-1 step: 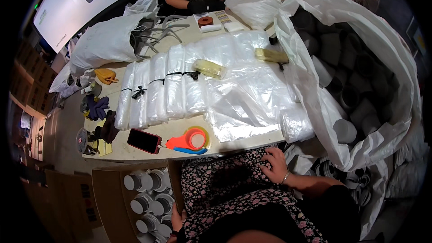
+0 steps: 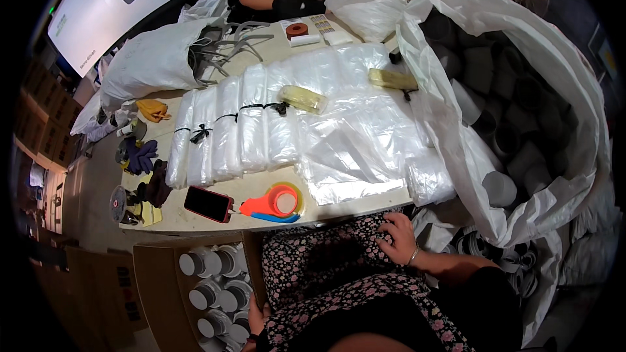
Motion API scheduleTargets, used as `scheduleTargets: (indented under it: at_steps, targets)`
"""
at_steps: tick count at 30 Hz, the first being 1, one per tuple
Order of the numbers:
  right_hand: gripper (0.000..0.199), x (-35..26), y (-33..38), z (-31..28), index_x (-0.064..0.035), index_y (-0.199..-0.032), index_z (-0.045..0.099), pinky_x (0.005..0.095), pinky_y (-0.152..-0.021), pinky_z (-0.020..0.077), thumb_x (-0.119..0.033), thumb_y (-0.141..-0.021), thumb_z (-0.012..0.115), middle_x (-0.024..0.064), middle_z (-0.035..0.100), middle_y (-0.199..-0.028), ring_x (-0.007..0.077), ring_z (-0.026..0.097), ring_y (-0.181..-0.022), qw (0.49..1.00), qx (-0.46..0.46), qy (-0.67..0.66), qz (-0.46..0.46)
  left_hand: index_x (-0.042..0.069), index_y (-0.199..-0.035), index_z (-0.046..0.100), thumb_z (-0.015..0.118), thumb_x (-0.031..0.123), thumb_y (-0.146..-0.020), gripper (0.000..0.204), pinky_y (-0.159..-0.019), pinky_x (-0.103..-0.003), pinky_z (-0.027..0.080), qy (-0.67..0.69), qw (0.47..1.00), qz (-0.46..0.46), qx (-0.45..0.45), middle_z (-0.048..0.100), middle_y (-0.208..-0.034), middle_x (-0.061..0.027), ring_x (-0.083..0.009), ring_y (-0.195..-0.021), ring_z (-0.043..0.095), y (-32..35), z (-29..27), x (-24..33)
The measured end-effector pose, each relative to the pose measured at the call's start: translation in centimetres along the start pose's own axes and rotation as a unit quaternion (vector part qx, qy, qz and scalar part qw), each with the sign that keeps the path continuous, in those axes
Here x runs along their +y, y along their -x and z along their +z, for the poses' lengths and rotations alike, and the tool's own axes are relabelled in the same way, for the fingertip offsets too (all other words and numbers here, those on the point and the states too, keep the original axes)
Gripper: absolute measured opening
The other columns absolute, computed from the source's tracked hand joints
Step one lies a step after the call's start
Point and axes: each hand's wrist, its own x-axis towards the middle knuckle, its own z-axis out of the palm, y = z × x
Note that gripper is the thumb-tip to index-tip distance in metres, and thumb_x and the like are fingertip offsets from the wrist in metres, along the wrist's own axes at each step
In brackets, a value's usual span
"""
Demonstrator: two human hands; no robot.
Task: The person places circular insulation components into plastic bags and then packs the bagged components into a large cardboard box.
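My right hand (image 2: 396, 238) rests on the black floral cloth (image 2: 323, 248) over my lap, its fingers spread and nothing in them. Low on the left, my left hand (image 2: 257, 318) is at the near right edge of an open cardboard box (image 2: 153, 257). Its fingers lie inside the wall and its thumb outside, closed on the edge; part of the hand is hidden by the cloth. Inside the box stand several grey-white cylindrical pieces (image 2: 202, 297) in clear wrapping. On the table ahead lie bundles of clear plastic bags (image 2: 254, 137), some tied with black ties.
A large white sack (image 2: 427, 91) of grey pipe fittings (image 2: 479, 72) stands at right. Near the table's front edge are a phone (image 2: 208, 204) and an orange tape dispenser (image 2: 261, 203). Purple gloves (image 2: 140, 155) lie at left. Across the table, a person (image 2: 277, 0) works with gloved hands.
My hands and the things on the table stay in place. Across the table, the other person's gloved hand has shifted slightly.
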Motion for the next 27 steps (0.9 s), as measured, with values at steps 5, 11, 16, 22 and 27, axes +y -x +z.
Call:
scheduleTargets:
  at_steps: [5, 11, 16, 22, 27]
  targets:
    - [0.027, -0.2, -0.2, -0.3, -0.0089, -0.096, 0.059, 0.0466, -0.096, 0.0341, -0.021, -0.075, 0.07, 0.0144, 0.051, -0.118, 0.037, 0.044, -0.114, 1.0, 0.009, 0.006, -0.004, 0.009, -0.148, 0.022, 0.053, 0.014, -0.096, 0.061, -0.044, -0.033, 0.031, -0.021, 0.999, -0.024, -0.012, 0.046, -0.057, -0.0055, -0.0157, -0.043, 0.04, -1.0, 0.9, -3.9]
    - [0.027, 0.2, 0.0, -0.2, -0.0099, -0.096, 0.059, 0.0464, -0.097, 0.0339, -0.021, -0.074, 0.071, 0.0147, 0.051, -0.118, 0.0371, 0.044, -0.114, 1.0, 0.017, -0.003, -0.005, 0.009, -0.145, 0.026, 0.05, 0.019, -0.098, 0.054, -0.046, -0.033, 0.034, -0.036, 0.998, -0.049, -0.024, 0.049, -0.064, -0.0058, -0.0161, -0.047, 0.043, -1.1, 0.3, -3.2]
    - [0.026, 0.2, 0.1, -0.7, -0.0106, -0.094, 0.06, 0.0462, -0.097, 0.0338, -0.022, -0.074, 0.071, 0.0138, 0.051, -0.117, 0.0367, 0.044, -0.114, 1.0, 0.018, -0.001, 0.008, 0.007, -0.144, 0.026, 0.051, 0.022, -0.097, 0.055, -0.055, -0.036, 0.038, -0.032, 0.997, -0.066, -0.011, 0.052, -0.079, -0.0091, -0.0202, -0.061, 0.049, -1.4, 0.0, -0.4]
    - [0.025, 0.6, 0.4, -0.6, -0.0126, -0.095, 0.061, 0.0469, -0.1, 0.031, -0.025, -0.075, 0.07, 0.0104, 0.051, -0.117, 0.0349, 0.043, -0.117, 1.0, 0.015, -0.02, 0.019, 0.006, -0.142, 0.027, 0.052, 0.027, -0.095, 0.057, -0.067, -0.04, 0.044, -0.035, 0.995, -0.09, 0.007, 0.056, -0.096, -0.013, -0.0251, -0.079, 0.057, -0.4, 0.0, 0.5]
    - [0.026, 0.7, 0.7, -0.5, -0.0125, -0.096, 0.06, 0.0477, -0.101, 0.0301, -0.025, -0.076, 0.07, 0.0109, 0.051, -0.117, 0.0357, 0.042, -0.118, 1.0, 0.019, -0.016, 0.017, 0.005, -0.138, 0.033, 0.053, 0.02, -0.091, 0.053, -0.083, -0.039, 0.05, 0.004, 0.994, -0.112, 0.014, 0.06, -0.115, -0.0161, -0.0262, -0.101, 0.063, -0.9, -0.6, 3.0]
